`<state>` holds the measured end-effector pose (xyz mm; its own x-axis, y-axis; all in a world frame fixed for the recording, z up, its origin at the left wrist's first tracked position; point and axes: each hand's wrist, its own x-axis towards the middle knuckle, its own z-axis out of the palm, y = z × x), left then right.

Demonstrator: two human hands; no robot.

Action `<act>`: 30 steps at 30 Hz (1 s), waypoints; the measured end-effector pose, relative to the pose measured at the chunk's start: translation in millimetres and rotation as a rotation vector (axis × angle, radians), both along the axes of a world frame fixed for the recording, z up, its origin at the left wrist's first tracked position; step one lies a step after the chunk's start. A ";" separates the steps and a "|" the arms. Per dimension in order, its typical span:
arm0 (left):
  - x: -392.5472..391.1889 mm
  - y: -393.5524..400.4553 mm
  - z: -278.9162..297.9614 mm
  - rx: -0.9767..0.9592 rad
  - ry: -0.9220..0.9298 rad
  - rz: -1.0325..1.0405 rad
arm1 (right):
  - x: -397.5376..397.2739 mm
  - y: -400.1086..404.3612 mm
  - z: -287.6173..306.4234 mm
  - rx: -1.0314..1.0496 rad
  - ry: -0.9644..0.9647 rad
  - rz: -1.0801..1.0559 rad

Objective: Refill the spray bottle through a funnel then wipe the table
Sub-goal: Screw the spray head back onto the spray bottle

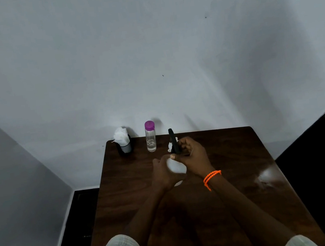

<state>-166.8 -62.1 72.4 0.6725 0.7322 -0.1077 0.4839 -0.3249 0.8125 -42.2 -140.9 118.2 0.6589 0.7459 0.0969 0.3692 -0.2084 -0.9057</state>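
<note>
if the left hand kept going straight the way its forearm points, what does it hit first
Probably nothing beyond the white spray bottle that the left hand already grips. Past it lies bare dark wooden table, then the wall; depth is hard to judge.

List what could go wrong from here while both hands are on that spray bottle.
1. The left hand grips the white spray bottle while the right hand works its black sprayer head; a slip might tip the bottle onto the table.
2. The clear bottle with the purple cap stands just beyond the hands; a jerk could topple it.
3. No funnel is clearly visible, so pouring may spill.
</note>
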 end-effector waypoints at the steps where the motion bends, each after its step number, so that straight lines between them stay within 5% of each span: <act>1: 0.8 0.0 0.2 -0.001 -0.001 0.002 | -0.1 0.4 -1.1 0.001 0.001 -0.011; 16: 10.2 0.5 1.8 0.053 -0.018 -0.048 | -16.6 12.8 3.2 -0.022 -0.126 -0.239; 30: 13.5 13.5 4.9 0.029 -0.087 -0.007 | -5.5 9.7 -2.2 0.028 -0.008 -0.087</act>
